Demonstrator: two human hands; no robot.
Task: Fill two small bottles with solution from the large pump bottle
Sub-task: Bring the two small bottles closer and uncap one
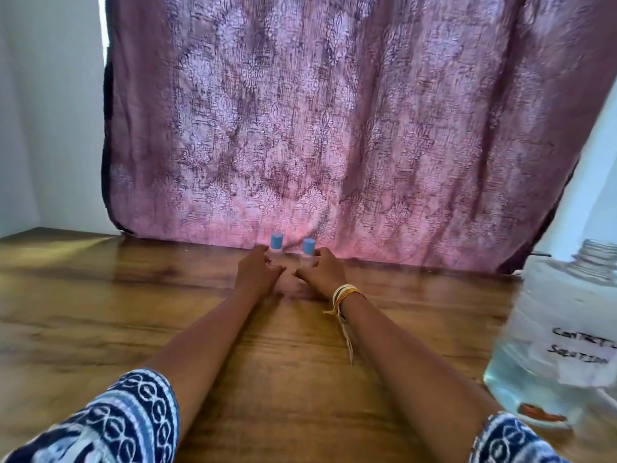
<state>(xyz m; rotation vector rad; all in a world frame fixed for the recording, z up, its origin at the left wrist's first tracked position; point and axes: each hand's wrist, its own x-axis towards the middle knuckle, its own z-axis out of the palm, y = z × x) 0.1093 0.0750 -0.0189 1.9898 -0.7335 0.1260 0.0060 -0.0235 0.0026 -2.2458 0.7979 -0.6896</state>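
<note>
**woodgrain_fan:** Glossy wooden tabletop (100,312) with streaky brown grain, white walls on both sides, and a crinkly mauve patterned curtain (334,128) hanging right down to the back edge of the table. Anyone see where the little bottles are?

**lensguy22:** yep, both at the far edge against the curtain. Left small bottle (276,243) and right small bottle (307,250), clear bodies with round blue caps on, standing upright just beside each other. The left hand (258,270) has its fingers curled around the left one, the right hand (322,270) is wrapped around the right one the same way. The hands cover most of the clear bodies, so I can't tell how much is in them

**woodgrain_fan:** and the big one?

**lensguy22:** large bottle (561,329) sits at the near right, well apart from the small ones. Clear plastic, threaded neck showing with no pump on it, bluish liquid low down, white handwritten label, partly cut off by the frame edge. Also a stack of yellowish thread bracelets (344,295) on the right wrist with a loose strand dangling, plus blue and white patterned sleeves (117,426) at the bottom corners
</note>
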